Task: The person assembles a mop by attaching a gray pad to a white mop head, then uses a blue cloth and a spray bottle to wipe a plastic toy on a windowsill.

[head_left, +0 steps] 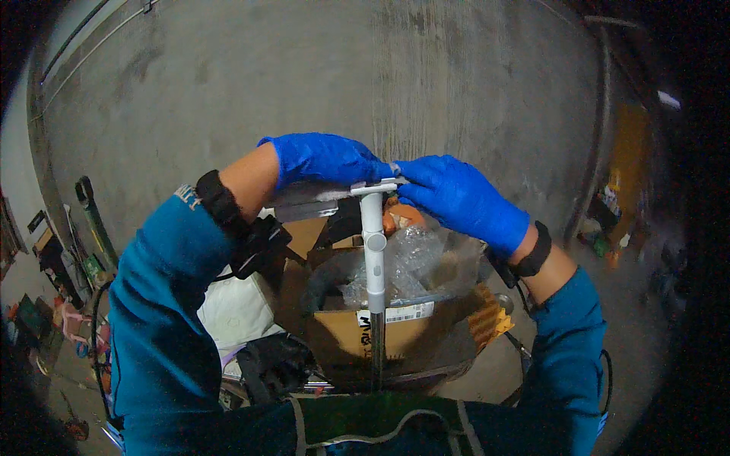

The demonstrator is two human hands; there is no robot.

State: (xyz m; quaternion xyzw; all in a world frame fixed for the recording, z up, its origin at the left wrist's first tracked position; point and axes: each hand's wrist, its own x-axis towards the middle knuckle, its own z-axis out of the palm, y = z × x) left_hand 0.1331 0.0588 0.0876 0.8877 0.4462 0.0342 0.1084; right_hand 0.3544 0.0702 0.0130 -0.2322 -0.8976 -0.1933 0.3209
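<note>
A white plastic pole [374, 262] with a T-shaped head [374, 188] stands upright before my chest, and its lower part is a shiny metal tube [377, 342]. Both my hands wear blue gloves and meet at the top of that head. My left hand [327, 159] reaches over from the left, its fingers closed at the head's upper edge. From the right, my right hand [464, 199] pinches around the head's right end. A small grey piece shows between the fingertips, too small to name. Under my left hand juts a pale flat strip [308, 211], partly hidden.
Behind the pole is an open cardboard box [334, 334] holding clear plastic wrap [411, 258] and an orange item [401, 216]. White packaging [239, 311] and a black bag [275, 368] lie left of it. A concrete wall [304, 83] rises ahead; clutter lines both sides.
</note>
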